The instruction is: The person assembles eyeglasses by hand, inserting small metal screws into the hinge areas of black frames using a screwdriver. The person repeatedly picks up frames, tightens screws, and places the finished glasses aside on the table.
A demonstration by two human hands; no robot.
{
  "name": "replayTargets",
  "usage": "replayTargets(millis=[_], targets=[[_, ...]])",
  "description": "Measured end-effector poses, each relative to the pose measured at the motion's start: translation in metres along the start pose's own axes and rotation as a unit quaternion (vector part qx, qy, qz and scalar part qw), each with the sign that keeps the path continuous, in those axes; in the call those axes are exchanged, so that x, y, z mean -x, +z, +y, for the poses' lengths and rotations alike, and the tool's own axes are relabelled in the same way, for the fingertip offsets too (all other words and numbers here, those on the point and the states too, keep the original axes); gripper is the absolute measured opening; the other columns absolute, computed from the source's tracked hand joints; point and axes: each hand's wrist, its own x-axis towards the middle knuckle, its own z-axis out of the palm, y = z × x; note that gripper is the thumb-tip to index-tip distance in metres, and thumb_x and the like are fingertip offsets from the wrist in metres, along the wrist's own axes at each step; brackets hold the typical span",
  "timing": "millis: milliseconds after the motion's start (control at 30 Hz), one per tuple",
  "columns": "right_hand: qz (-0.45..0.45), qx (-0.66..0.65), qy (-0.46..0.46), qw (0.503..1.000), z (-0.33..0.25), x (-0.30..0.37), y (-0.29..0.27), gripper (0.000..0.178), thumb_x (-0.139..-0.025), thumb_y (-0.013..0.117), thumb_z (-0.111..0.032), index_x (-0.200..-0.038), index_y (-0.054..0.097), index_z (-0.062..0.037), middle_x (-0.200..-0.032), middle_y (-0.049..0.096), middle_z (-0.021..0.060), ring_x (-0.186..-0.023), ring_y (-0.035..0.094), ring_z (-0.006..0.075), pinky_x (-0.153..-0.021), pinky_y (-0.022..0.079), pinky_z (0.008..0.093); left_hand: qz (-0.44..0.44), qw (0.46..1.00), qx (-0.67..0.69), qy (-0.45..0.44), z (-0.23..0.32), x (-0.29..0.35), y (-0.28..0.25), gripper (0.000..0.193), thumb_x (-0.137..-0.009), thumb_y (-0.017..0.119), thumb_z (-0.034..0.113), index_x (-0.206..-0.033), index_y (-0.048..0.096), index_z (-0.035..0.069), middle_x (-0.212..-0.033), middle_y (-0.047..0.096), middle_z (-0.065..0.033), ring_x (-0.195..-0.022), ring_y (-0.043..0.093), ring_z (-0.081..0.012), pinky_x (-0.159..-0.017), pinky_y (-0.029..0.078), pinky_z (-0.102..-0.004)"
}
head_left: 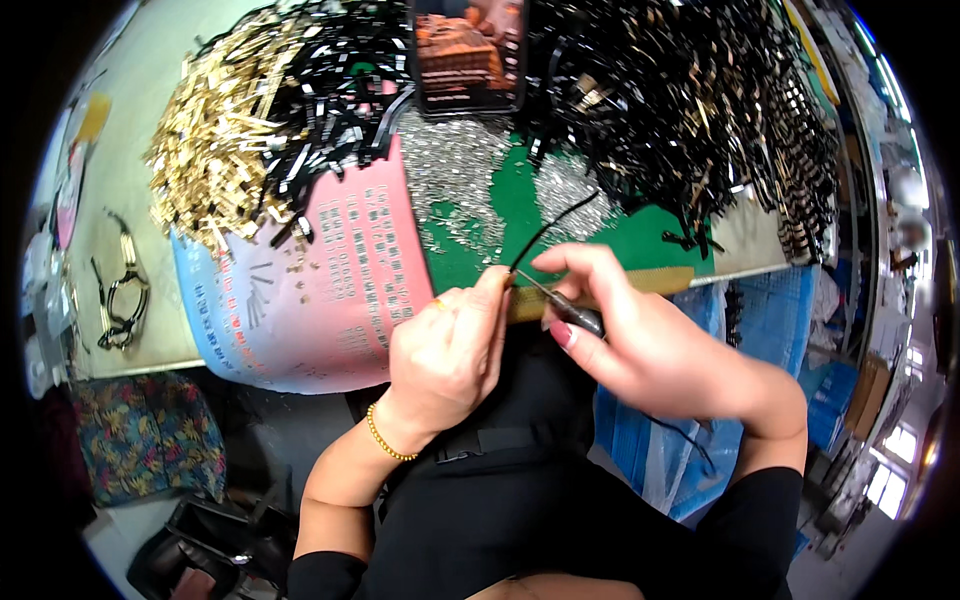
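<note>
In front of my body my left hand is closed, its thumb and finger pinching a thin black strap that curves up and to the right. Between the thumb and fingers of my right hand is the dark handle of a small screwdriver-like tool. Its thin metal shaft points at the strap beside my left fingertips. The exact contact there is too small to make out. A thin black tail hangs below my right hand; I cannot tell what it belongs to.
Small silver pins lie heaped on a green mat, with a second pin pile beside them. Behind are gold pieces and black straps. A phone stands at the back. A pink-blue printed sheet overhangs the table edge.
</note>
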Motion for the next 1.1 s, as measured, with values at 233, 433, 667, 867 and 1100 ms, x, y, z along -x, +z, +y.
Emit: replayTargets(millis=[233,433,667,867,1100], targets=[[0.113,0.299,-0.201,0.926,-0.016,-0.050,0.011,0.030,-0.099,0.061,-0.022,-0.120,0.057,-0.0008,-0.106,0.067,0.0224,-0.089,0.067,0.0421,-0.075,0.055,0.0509,0.177,0.893,0.274,-0.309,-0.022,0.019,-0.061,0.030,-0.105,0.049,0.003,-0.135,0.049,-0.002,-0.101,0.072,-0.0131,-0.077,0.069,-0.0156,-0.073,0.058,-0.0321],[0.237,0.483,-0.318,0.781,-0.069,-0.162,0.027,0.018,-0.086,0.061,-0.003,-0.100,0.052,0.0019,-0.094,0.058,0.0176,-0.071,0.067,0.0386,-0.059,0.055,0.0462,0.306,0.866,0.286,-0.271,-0.069,0.014,-0.095,0.017,-0.105,0.043,0.000,-0.121,0.049,0.001,-0.109,0.063,-0.0145,-0.086,0.064,-0.0161,-0.087,0.055,-0.0330],[0.199,0.503,-0.311,0.781,-0.078,-0.158,0.029,0.021,-0.082,0.062,0.000,-0.099,0.051,0.0003,-0.089,0.057,0.0155,-0.080,0.067,0.0368,-0.062,0.055,0.0432,0.210,0.907,-0.006,-0.364,-0.095,-0.003,-0.146,0.015,-0.099,0.064,0.006,-0.109,0.067,-0.004,-0.081,0.057,-0.0005,-0.069,0.051,-0.0079,-0.066,0.043,-0.0248],[0.113,0.321,-0.255,0.905,-0.072,-0.081,0.020,0.019,-0.087,0.072,-0.009,-0.093,0.056,-0.0008,-0.081,0.059,0.0147,-0.071,0.061,0.0339,-0.064,0.049,0.0380,0.128,0.907,-0.212,-0.342,-0.121,-0.043,-0.145,0.032,-0.095,0.072,0.028,-0.090,0.068,-0.004,-0.087,0.068,-0.0225,-0.079,0.064,-0.0396,-0.071,0.050,-0.0450],[0.088,0.052,-0.114,0.988,-0.011,-0.015,0.010,0.019,-0.095,0.069,-0.010,-0.107,0.059,0.0003,-0.083,0.061,0.0092,-0.073,0.059,0.0164,-0.069,0.049,0.0314,0.058,0.915,-0.224,-0.330,-0.131,-0.046,-0.122,0.033,-0.093,0.071,0.028,-0.088,0.066,-0.004,-0.084,0.069,-0.0241,-0.078,0.066,-0.0402,-0.072,0.051,-0.0458]])
